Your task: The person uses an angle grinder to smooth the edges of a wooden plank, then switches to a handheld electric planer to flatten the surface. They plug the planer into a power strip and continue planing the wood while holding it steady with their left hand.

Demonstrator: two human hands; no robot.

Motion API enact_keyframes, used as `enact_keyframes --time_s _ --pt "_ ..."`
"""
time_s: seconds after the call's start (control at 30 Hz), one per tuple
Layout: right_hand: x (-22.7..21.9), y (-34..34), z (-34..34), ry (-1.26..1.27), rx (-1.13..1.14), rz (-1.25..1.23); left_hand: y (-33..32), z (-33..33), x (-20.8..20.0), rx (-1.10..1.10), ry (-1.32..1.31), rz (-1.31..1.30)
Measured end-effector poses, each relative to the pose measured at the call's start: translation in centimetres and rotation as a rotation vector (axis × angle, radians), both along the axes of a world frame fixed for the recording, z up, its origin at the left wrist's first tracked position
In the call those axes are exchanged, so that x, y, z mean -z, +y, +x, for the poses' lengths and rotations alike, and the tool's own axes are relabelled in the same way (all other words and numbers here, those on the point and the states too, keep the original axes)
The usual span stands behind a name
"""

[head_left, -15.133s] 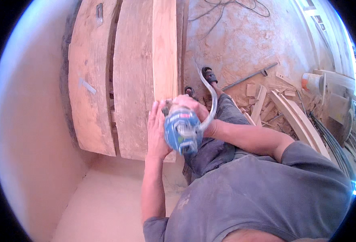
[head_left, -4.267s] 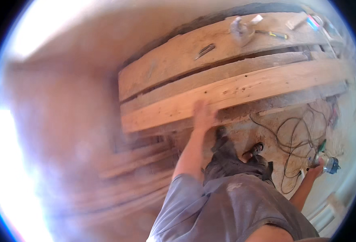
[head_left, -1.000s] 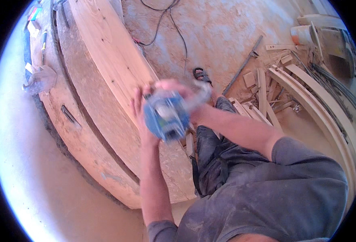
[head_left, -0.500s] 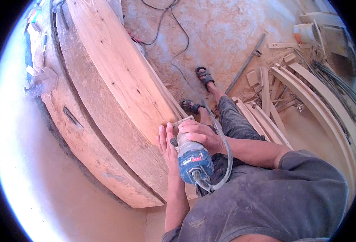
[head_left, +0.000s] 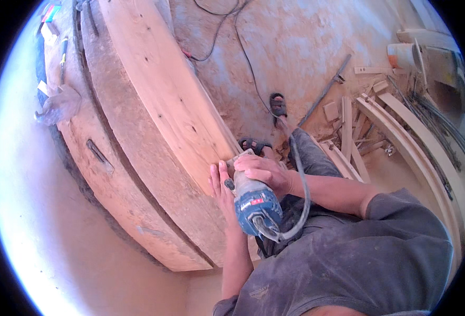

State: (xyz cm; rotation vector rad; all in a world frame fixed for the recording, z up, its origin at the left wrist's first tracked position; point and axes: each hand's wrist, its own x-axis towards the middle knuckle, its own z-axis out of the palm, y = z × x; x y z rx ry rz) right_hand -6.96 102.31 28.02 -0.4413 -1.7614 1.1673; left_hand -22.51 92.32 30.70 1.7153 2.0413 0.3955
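Observation:
A blue and grey trim router (head_left: 258, 208) stands at the near end of a long pale board (head_left: 172, 100), its flat base at the board's right edge. My right hand (head_left: 266, 174) is wrapped round the router's upper body near the base. Beside it, my left hand (head_left: 222, 187) lies with fingers stretched out, their tips on the board's end; its thumb is hidden. A dark knob (head_left: 228, 184) on the router sits between the two hands. From the router's rear a dusty cord (head_left: 307, 195) loops over my right forearm. The cutting bit is out of sight.
The board lies on a rough wooden bench (head_left: 137, 142) holding a plastic bag (head_left: 64, 102) and small tools. Black cable (head_left: 243, 52) trails across the dusty floor. A metal bar clamp (head_left: 327, 87), offcuts and curved wooden pieces (head_left: 401, 137) lie at right, beyond my sandalled feet (head_left: 278, 105).
The view has shifted slightly, so board, bench and floor appear farther right. The router's cord loop has swung right. Both hands keep nearly the same hold at the board's end.

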Motion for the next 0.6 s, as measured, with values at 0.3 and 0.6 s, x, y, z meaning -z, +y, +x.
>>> enact_keyframes --time_s 0.3,0.6 --pt "-0.8 8.4 -2.9 0.078 0.012 0.022 8.5 -2.0 -0.6 -0.002 0.164 -0.013" --pt "0.0 17.0 -6.1 0.075 0.042 0.064 18.1 -5.1 -0.4 0.089 0.394 0.103"
